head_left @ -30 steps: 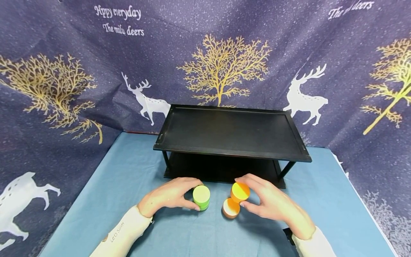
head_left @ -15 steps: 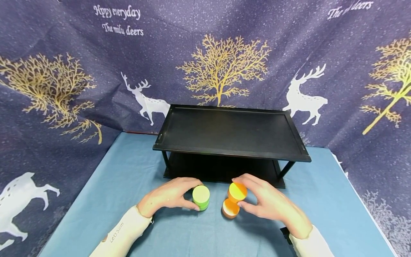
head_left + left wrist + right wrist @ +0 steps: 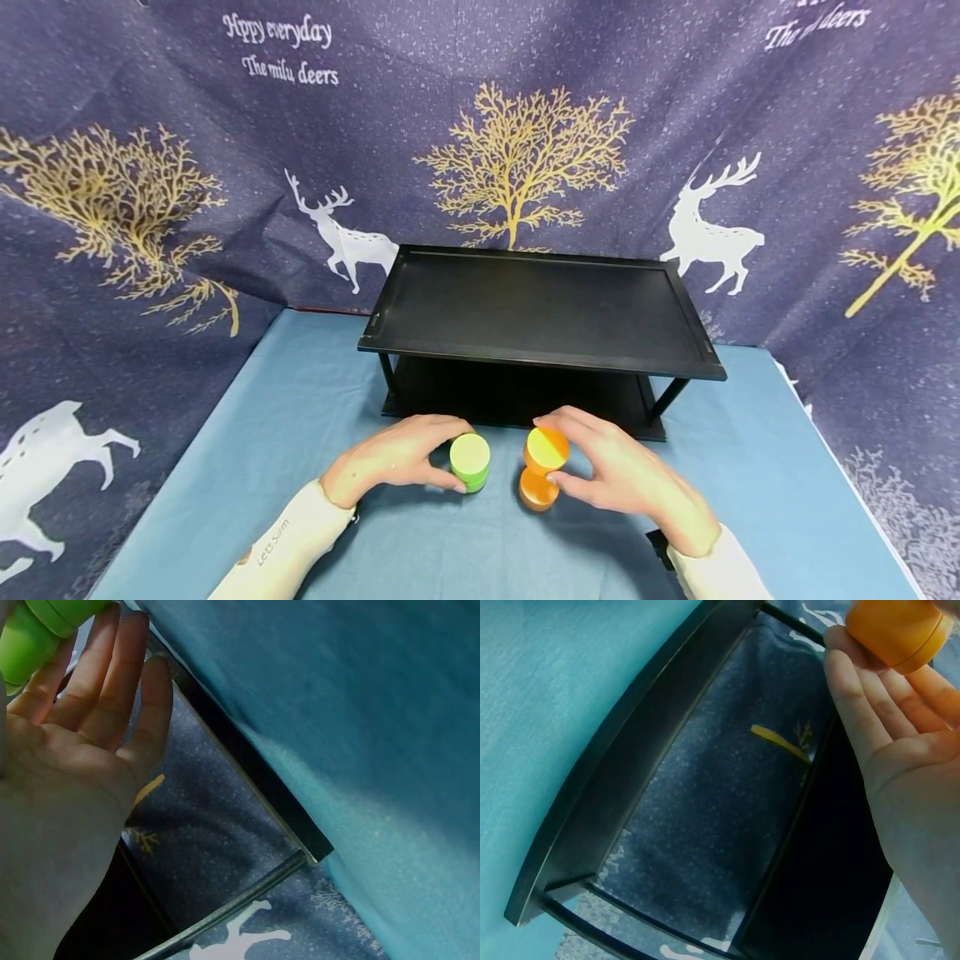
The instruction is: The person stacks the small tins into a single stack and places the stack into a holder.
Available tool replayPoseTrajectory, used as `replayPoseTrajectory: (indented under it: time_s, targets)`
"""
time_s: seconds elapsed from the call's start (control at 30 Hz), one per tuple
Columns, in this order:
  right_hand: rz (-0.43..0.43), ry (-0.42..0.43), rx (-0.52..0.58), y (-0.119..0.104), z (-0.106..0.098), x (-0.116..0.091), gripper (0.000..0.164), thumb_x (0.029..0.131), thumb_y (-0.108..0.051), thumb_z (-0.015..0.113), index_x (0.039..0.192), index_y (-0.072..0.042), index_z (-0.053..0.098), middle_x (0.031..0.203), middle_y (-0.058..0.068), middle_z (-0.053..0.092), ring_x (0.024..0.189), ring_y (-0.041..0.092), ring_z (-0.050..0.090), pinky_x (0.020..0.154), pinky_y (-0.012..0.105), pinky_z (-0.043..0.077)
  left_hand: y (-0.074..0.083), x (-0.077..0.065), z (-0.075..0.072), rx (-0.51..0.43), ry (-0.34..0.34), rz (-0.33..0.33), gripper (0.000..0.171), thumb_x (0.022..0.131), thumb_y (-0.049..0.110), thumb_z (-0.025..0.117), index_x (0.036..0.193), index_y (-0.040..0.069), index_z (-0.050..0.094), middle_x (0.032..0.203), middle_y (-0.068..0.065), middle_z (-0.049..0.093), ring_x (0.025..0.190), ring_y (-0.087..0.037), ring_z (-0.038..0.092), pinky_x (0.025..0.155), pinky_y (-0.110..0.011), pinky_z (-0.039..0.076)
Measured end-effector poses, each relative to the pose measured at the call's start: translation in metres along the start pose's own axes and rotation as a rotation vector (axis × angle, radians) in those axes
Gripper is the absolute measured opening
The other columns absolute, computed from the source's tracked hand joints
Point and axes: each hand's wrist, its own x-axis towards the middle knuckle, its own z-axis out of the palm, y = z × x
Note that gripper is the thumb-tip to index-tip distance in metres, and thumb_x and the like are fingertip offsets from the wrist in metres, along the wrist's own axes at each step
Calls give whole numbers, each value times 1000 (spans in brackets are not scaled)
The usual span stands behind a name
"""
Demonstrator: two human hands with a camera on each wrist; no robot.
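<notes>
On the blue tabletop, before the black shelf, my left hand (image 3: pixel 411 451) holds a green round piece (image 3: pixel 470 455) between thumb and fingers. It looks like two short cylinders stacked; a seam crosses the green piece (image 3: pixel 45 626) in the left wrist view. My right hand (image 3: pixel 618 467) pinches an orange cylinder (image 3: pixel 547 451) by its sides, pale yellow top up. Just below it stands a second orange cylinder (image 3: pixel 538 493), partly hidden by the held one. Whether the two touch I cannot tell. The held orange cylinder (image 3: pixel 892 630) also shows in the right wrist view.
A black two-tier shelf (image 3: pixel 536 312) stands right behind both hands, its lower board shadowed. Blue cloth (image 3: pixel 315 375) covers the tabletop. A dark curtain (image 3: pixel 525 50) printed with deer and trees hangs at the back and sides.
My right hand has moved slightly left with the orange cylinder, bringing it more directly over the lower one, whose top is now more shaded. The left hand and green piece have stayed put.
</notes>
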Motion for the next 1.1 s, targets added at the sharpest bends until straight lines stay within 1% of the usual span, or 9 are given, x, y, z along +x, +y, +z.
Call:
replayPoseTrajectory:
  time_s: [0.3, 0.47, 0.7, 0.97, 1.1]
  targets:
    - [-41, 6, -13, -2, 1, 6, 60, 91, -26, 85, 144, -19, 59, 133, -11, 61, 115, 5, 60, 101, 29, 56, 0, 0, 0, -14, 12, 20, 58, 81, 56, 90, 129, 32, 65, 116, 23, 64, 104, -2, 61, 99, -27, 53]
    - [-21, -3, 12, -6, 2, 10, 59, 91, -26, 84, 144, -21, 59, 132, -14, 60, 113, 4, 60, 100, 28, 56, 0, 0, 0, -21, 8, 18, 59, 82, 55, 90, 130, 32, 65, 118, 22, 65, 106, -2, 61, 100, -28, 53]
    - [-21, -8, 30, -9, 4, 14, 58, 91, -25, 84, 144, -21, 60, 131, -13, 60, 112, 5, 61, 100, 29, 57, 1, -1, -1, -22, 5, 13, 59, 81, 55, 90, 129, 32, 65, 117, 22, 65, 105, -2, 61, 100, -28, 54]
    - [0, -21, 77, -14, 7, 18, 59, 91, -22, 84, 144, -23, 60, 132, -14, 60, 110, 5, 61, 96, 31, 60, -1, 0, 1, -34, 6, 32, 57, 81, 51, 91, 128, 32, 65, 115, 22, 64, 103, -2, 60, 98, -27, 54]
    - [-9, -27, 83, -15, 8, 20, 60, 90, -20, 84, 145, -24, 59, 132, -13, 60, 111, 5, 61, 96, 32, 60, 0, 0, 0, -39, 4, 34, 56, 81, 51, 91, 128, 32, 65, 115, 22, 64, 102, -2, 60, 98, -27, 54]
